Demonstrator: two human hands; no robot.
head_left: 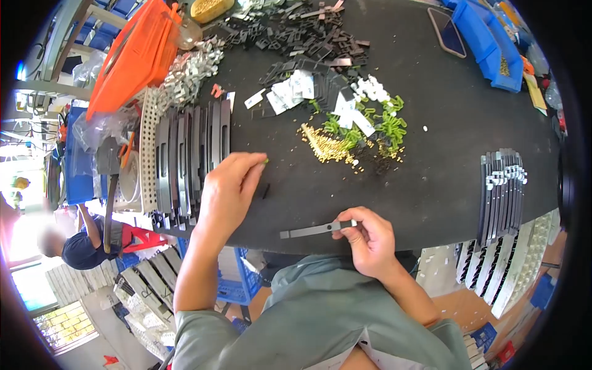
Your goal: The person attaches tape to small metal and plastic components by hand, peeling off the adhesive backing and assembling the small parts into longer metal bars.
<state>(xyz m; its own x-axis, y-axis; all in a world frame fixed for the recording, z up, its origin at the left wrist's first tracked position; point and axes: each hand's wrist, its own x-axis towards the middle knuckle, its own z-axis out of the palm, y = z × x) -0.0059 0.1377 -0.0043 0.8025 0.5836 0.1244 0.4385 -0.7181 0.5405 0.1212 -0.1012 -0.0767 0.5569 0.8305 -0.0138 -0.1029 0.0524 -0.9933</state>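
Observation:
My right hand pinches a narrow dark grey bar near its right end, close to the table's front edge. A small white piece sits at that end, by my fingertips. My left hand is over the table to the left, thumb and forefinger closed on a small green piece, mostly hidden. A thin black piece lies just right of this hand. Farther back are a pile of green clip-like pieces, a spread of small brass-coloured parts and some white pieces.
Dark bars stand in a row at left, beside a perforated white tray. Finished-looking bars lie at right. Black parts, silver parts, an orange bin, blue bins and a phone sit farther back. Another person is at left.

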